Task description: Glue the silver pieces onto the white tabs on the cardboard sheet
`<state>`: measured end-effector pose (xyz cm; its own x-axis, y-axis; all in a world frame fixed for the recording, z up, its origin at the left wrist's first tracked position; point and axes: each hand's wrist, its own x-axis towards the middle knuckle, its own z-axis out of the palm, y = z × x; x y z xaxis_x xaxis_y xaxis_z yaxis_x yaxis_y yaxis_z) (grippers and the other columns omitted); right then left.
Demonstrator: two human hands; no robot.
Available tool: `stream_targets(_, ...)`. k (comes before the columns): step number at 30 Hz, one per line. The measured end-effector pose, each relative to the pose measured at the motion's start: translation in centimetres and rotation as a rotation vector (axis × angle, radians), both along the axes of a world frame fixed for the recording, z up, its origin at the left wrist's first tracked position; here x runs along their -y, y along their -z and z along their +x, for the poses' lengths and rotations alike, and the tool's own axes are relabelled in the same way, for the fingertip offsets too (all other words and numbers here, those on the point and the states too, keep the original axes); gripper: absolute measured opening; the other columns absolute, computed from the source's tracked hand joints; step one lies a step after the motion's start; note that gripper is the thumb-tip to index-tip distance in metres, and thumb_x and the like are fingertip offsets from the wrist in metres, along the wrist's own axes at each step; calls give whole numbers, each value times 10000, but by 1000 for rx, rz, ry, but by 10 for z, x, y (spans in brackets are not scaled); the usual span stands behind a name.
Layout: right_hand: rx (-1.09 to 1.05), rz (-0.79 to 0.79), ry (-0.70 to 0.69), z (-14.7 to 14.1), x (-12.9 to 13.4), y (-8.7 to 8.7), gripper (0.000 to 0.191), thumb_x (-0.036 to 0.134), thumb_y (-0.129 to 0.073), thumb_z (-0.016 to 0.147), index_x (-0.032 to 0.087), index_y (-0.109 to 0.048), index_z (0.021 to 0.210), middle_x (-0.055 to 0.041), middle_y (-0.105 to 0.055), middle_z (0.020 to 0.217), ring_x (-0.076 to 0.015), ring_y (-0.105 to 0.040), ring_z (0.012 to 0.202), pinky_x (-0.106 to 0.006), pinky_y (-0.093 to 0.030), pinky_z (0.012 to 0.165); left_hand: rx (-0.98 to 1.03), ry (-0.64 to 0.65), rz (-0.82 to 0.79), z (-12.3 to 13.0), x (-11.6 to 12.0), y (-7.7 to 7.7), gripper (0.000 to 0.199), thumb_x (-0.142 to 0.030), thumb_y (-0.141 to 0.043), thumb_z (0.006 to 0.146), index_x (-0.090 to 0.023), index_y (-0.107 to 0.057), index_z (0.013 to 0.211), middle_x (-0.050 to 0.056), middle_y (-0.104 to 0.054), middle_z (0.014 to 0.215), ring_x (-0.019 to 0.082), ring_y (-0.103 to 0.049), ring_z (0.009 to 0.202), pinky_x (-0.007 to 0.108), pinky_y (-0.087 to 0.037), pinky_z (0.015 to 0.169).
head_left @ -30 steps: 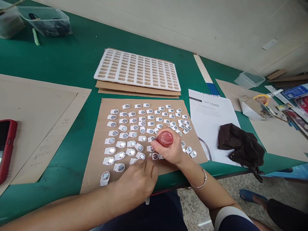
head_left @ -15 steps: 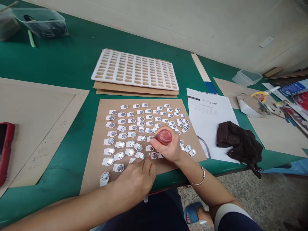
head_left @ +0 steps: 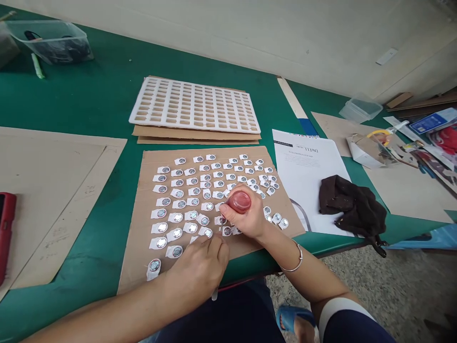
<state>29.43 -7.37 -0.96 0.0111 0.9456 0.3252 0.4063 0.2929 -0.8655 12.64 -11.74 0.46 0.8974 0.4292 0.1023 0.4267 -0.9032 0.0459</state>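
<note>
My right hand (head_left: 246,216) is wrapped round a red, rounded bulb-like thing (head_left: 240,202), held over the brown cardboard sheet (head_left: 137,257). Close beside it, my left hand (head_left: 202,262) is closed at the sheet's near edge. The pale end of a slim tool (head_left: 214,294) sticks out below the left fingers; its working tip is hidden. Rows of small round silvery pieces on white paper tabs cover the cardboard, among them one piece (head_left: 227,231) just below the right hand and another (head_left: 206,232) by the left fingertips.
Behind the cardboard, a white gridded tray (head_left: 162,102) lies on more cardboard. Right of it are a printed sheet (head_left: 296,176) and a dark brown cloth (head_left: 352,205). A red-cased phone (head_left: 7,233) and large card sheets (head_left: 53,190) lie left on the green table (head_left: 96,109).
The whole view has shifted slightly, with the table things a little further left. Both hands keep nearly the same place and grip over the cardboard.
</note>
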Motion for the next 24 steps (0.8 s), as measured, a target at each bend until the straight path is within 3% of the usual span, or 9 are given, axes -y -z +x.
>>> stream_targets(16, 11, 57, -6, 4, -2, 2, 235, 332, -699, 699, 210, -520, 788, 3, -527, 735, -134, -507, 645, -302, -456, 598, 51, -37, -46, 0, -2, -4, 222, 35, -451, 640, -132, -562, 736, 66, -571, 682, 226, -538, 608, 363, -492, 540)
stream_targets(24, 25, 90, 4, 5, 0, 0, 247, 339, -700, 692, 206, -518, 794, 3, -529, 733, -135, -515, 653, -303, -465, 600, 121, -82, -206, -6, -8, -1, 268, 58, -406, 587, -163, -486, 715, 39, -522, 673, 185, -474, 553, 322, -433, 516)
